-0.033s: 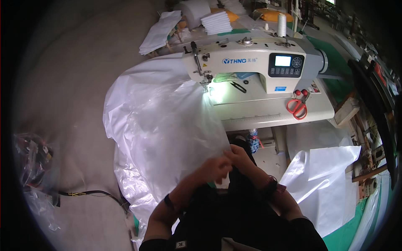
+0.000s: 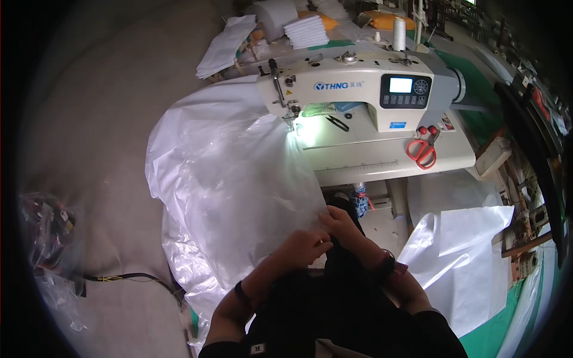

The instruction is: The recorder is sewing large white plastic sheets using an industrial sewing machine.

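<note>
A large translucent white plastic sheet drapes from under the needle of the white sewing machine down to my lap. My right hand pinches the sheet's right edge between thumb and fingers, close to my body. Just left of it and slightly nearer, my left hand lies over the sheet with its fingers curled in. Whatever those fingers hold, if anything, is hidden. The machine's lamp lights the spot where the sheet passes under the needle.
Red-handled scissors and black thread snips lie on the machine bed. More white sheeting hangs at the right. Behind the machine are a thread cone and folded white stacks. Bagged items lie far left.
My left hand, blurred before, now shows sharply and sits slightly left of where it was. My right hand keeps its pinch on the sheet's edge. The whole view shifts slightly.
</note>
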Motion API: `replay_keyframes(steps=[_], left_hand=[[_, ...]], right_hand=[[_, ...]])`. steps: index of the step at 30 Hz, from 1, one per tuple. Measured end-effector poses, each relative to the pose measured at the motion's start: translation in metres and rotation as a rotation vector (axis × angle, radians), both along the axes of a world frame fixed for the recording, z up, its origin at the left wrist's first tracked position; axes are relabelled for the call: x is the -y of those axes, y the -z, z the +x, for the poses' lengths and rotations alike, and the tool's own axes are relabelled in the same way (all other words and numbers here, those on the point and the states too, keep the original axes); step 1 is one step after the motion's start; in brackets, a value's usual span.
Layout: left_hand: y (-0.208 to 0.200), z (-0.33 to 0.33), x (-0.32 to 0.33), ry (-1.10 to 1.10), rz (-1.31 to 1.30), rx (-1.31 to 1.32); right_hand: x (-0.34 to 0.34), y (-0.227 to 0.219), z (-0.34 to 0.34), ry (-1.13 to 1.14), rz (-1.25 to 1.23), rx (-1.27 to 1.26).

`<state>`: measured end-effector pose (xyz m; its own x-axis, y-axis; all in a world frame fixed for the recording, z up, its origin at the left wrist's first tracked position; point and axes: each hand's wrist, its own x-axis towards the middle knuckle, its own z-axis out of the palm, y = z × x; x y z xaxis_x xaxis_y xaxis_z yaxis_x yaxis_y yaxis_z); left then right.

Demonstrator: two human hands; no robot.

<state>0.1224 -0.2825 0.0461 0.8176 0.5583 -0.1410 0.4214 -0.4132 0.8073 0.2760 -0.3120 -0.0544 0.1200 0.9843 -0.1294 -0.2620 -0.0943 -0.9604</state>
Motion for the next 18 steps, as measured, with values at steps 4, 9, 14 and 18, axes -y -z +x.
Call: replay_keyframes(steps=[4, 9, 14, 18], left_hand=[[0.023, -0.014, -0.004, -0.218, 1.121, 0.098], [0.033, -0.052, -0.035, -0.333, 0.469, -0.081], [0.026, -0.06, -0.03, -0.579, -0.64, 0.364], [0.028, -0.037, -0.012, -0.141, 0.209, -0.005]], right_hand=[[0.006, -0.003, 0.003, -0.04, -0.048, -0.362], [0.002, 0.001, 0.006, 0.014, -0.06, -0.1], [0.002, 0.002, -0.004, 0.016, -0.119, -0.229], [0.006, -0.003, -0.004, 0.002, -0.072, -0.337]])
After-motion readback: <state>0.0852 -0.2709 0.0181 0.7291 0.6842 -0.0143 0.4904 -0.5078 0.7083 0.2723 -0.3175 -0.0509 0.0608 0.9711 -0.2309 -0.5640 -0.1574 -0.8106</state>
